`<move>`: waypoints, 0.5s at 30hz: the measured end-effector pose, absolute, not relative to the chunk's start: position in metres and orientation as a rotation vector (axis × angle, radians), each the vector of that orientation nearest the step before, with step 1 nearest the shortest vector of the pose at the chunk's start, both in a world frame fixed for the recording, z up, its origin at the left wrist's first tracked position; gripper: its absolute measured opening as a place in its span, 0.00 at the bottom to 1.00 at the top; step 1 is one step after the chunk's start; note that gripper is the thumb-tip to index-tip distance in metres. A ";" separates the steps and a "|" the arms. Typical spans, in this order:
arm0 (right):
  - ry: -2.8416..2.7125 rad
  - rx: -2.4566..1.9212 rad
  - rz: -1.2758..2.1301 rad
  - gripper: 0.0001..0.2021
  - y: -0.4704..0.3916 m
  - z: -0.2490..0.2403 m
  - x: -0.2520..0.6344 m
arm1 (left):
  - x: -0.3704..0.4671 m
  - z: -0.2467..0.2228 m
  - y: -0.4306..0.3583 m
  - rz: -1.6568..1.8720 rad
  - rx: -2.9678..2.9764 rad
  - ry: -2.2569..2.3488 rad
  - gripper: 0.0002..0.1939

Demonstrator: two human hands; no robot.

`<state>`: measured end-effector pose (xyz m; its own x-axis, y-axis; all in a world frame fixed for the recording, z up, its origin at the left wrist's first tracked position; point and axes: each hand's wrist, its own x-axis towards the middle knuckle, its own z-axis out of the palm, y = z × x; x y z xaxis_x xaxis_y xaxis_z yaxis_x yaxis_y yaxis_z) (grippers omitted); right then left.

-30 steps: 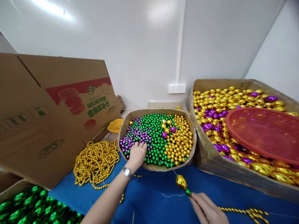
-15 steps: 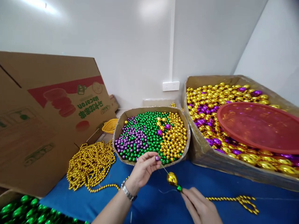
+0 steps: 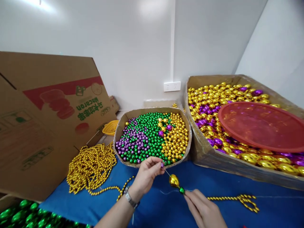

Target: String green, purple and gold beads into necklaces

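Note:
A small purple bead [image 3: 162, 165] is pinched between the thumb and fingertips of my left hand [image 3: 147, 173], in front of the bead box. From it a thin needle or wire runs down to a large gold bead [image 3: 174, 180], with a small green bead [image 3: 181, 190] just below. My right hand [image 3: 203, 207] has its fingers closed at the green bead's lower end; what exactly they grip is mostly hidden. A gold bead strand [image 3: 223, 198] lies right of my right hand, ending in a loop.
A box [image 3: 115, 136] of small purple, green and gold beads stands centrally. At right, a red basin [image 3: 261, 126] rests in a larger bead box [image 3: 201, 155]. At left are piled gold strands [image 3: 92, 167], a cardboard box [image 3: 54, 126] and large green beads [image 3: 21, 215].
My left hand has brought the purple bead to the upper end of the needle or wire. The view has shifted slightly. My right hand has kept its grip.

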<state>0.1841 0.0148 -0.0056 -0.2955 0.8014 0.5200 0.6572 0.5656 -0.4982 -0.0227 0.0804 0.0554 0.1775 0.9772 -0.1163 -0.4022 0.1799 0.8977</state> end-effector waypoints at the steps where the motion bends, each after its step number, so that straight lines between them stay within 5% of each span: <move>1: -2.036 -1.174 0.234 0.13 0.015 -0.008 0.184 | -0.021 0.053 0.078 1.154 0.915 0.876 0.11; 9: -2.000 -1.337 0.421 0.16 0.023 -0.052 0.202 | -0.007 0.018 0.058 1.066 1.550 1.098 0.08; 15: -2.091 -1.306 0.112 0.17 0.024 -0.029 0.185 | -0.005 0.041 0.043 1.104 1.575 1.103 0.09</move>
<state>0.1854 0.0245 -0.0291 -0.2824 0.8271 0.4859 0.7707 0.4973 -0.3984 -0.0054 0.0434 0.0409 0.2060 0.9637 0.1699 0.1689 -0.2060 0.9639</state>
